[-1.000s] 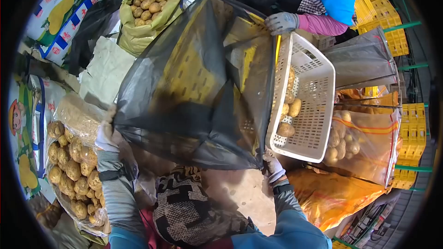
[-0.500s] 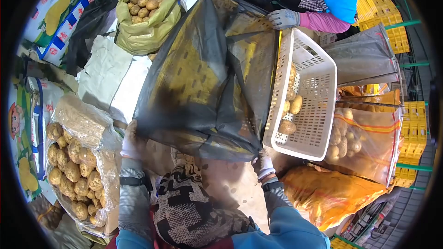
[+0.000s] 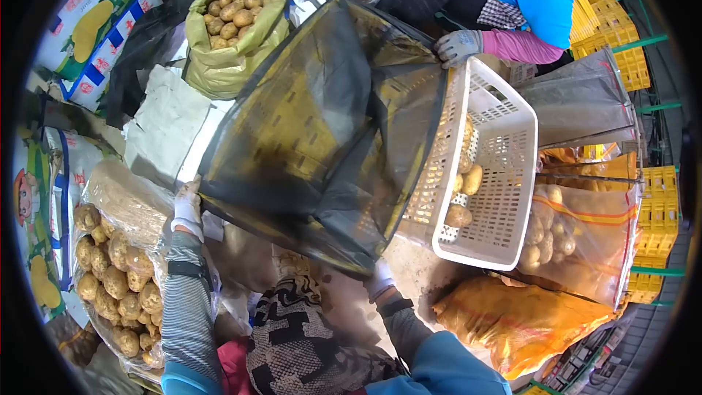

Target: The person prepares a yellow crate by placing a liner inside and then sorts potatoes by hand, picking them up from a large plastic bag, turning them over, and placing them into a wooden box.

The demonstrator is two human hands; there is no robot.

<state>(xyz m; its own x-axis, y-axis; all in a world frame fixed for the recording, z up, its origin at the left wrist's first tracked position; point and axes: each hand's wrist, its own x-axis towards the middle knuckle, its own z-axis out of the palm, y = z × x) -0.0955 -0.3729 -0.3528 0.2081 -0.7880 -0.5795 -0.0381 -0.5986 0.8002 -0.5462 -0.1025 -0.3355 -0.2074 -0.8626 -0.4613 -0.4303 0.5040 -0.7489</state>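
A dark see-through mesh sheet (image 3: 292,146) is stretched between me and a co-worker, with a slotted yellow crate (image 3: 267,135) showing through it. My left hand (image 3: 187,201), in a white glove, is closed on the sheet's near left corner. At its near right corner my right hand (image 3: 379,279), also gloved, is closed on the edge, its fingers partly hidden. The co-worker's grey-gloved hands (image 3: 459,47) hold the far corners. Just right of the sheet is a white slotted basket (image 3: 504,197) with several potatoes (image 3: 459,216) inside.
On the left stands a plastic-lined box of potatoes (image 3: 121,285). An olive sack of potatoes (image 3: 234,77) is at the back. Orange sacks (image 3: 512,314) and mesh bags (image 3: 578,234) line the right, with yellow crates (image 3: 658,205) behind. Printed potato bags (image 3: 91,22) are at far left.
Both my hands have moved left, the right one also toward me, and the sheet's near edge has shifted with them. More of the white basket's near side is uncovered.
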